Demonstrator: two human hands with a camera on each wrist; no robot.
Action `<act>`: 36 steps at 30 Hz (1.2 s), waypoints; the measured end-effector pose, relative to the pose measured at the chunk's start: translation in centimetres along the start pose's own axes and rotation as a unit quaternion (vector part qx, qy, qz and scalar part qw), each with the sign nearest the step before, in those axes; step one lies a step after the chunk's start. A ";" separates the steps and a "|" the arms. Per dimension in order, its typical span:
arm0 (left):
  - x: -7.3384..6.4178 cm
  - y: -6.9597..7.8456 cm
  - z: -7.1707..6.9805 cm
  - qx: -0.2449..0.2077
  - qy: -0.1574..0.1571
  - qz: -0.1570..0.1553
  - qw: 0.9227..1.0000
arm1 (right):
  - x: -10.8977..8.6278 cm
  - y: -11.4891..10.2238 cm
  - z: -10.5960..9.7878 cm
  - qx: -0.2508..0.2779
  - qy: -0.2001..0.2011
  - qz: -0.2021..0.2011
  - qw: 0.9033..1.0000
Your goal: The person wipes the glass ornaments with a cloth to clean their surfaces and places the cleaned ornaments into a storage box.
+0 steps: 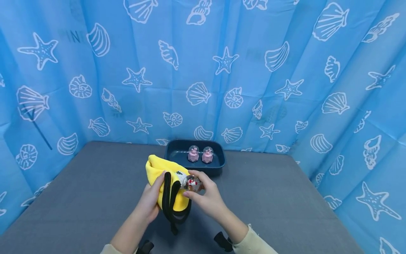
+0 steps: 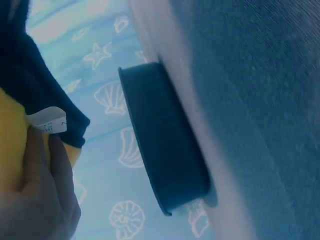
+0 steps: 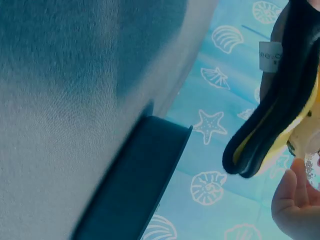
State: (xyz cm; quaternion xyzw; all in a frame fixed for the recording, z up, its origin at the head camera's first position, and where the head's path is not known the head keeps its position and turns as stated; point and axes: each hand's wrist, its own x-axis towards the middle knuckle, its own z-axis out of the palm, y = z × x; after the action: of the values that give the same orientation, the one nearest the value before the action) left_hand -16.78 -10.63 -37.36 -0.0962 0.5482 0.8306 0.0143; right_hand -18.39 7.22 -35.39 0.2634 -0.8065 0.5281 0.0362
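My left hand (image 1: 149,199) grips a yellow cloth (image 1: 158,166) edged with black trim, bunched and folded. The fingers of my right hand (image 1: 207,194) pinch the clear dome of a small snow globe (image 1: 192,183) with a red-and-white figure inside. Its pale base points left, against the cloth, which partly hides it. Both hands are raised over the near side of the table. A white label (image 2: 52,120) sticks out of the cloth beside the left fingers in the left wrist view. Only part of the globe shows at the right wrist view's edge.
Behind the hands a dark blue tray (image 1: 221,163) stands on the grey table (image 1: 269,197). Two pink snow globes, one left (image 1: 193,154) and one right (image 1: 207,155), sit inside it. A blue curtain (image 1: 203,70) with shell prints hangs behind and beside the table.
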 end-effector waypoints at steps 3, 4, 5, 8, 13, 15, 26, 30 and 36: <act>0.0 0.2 0.1 -0.002 -0.015 0.011 1.000 | 0.0 0.1 -0.1 -0.008 0.021 -0.038 0.999; 0.0 0.2 0.2 -0.002 -0.021 0.015 1.000 | 0.1 0.2 -0.1 -0.009 0.022 -0.054 0.998; 0.0 0.2 0.3 -0.002 -0.029 0.019 0.999 | 0.1 0.3 0.0 -0.010 0.021 -0.071 0.997; -0.1 0.0 0.8 0.003 -0.046 0.032 0.998 | 0.2 0.5 0.2 -0.016 0.013 -0.116 0.993; -0.1 -0.6 1.2 -0.008 -0.013 0.040 0.999 | 0.2 0.5 0.5 -0.025 -0.012 -0.125 0.992; -0.1 -0.7 1.3 -0.014 0.002 0.044 0.999 | 0.2 0.5 0.6 -0.029 -0.026 -0.106 0.994; -0.3 -0.7 1.1 0.021 0.011 0.065 0.998 | 0.2 0.4 0.7 -0.057 -0.036 -0.016 0.998; -0.2 -0.8 1.0 0.007 0.008 0.065 0.998 | 0.2 0.4 0.6 -0.047 -0.030 -0.024 0.998; 0.0 -0.6 0.7 -0.004 0.016 0.054 0.998 | 0.1 0.6 0.6 -0.026 -0.017 -0.019 0.999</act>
State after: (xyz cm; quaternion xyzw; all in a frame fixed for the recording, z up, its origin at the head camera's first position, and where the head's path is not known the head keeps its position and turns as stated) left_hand -16.78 -9.76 -37.67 -0.0802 0.5499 0.8305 -0.0396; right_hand -18.59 6.84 -36.08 0.2870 -0.8153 0.5014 0.0397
